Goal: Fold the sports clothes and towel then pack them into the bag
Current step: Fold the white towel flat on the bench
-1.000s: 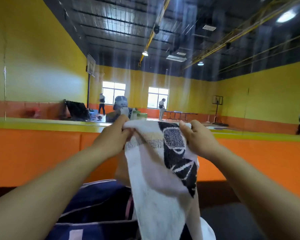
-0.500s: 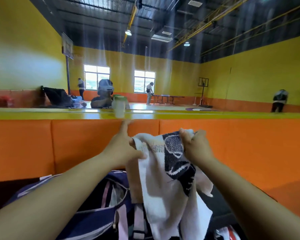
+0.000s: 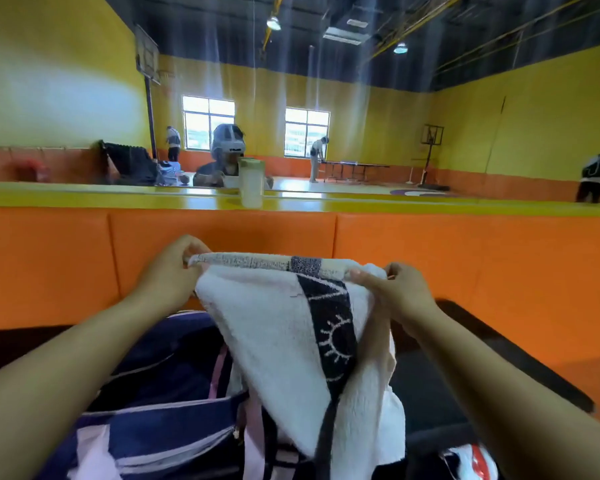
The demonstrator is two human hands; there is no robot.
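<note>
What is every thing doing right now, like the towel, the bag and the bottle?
towel, held up by its top edge, hanging loose over the bag.
left hand, pinches the towel's left corner.
right hand, pinches the towel's right corner.
bag, below the towel, looks unzipped.
bottle, upright on the yellow ledge, lid on.

Bright daylight through windows (image 3: 208,121), vertical glare streaks, bowed soft edges.

left hand (image 3: 168,278) and right hand (image 3: 400,294) pinch towel (image 3: 274,341) top edge taut between them; navy bag (image 3: 153,393) under left forearm.
</note>
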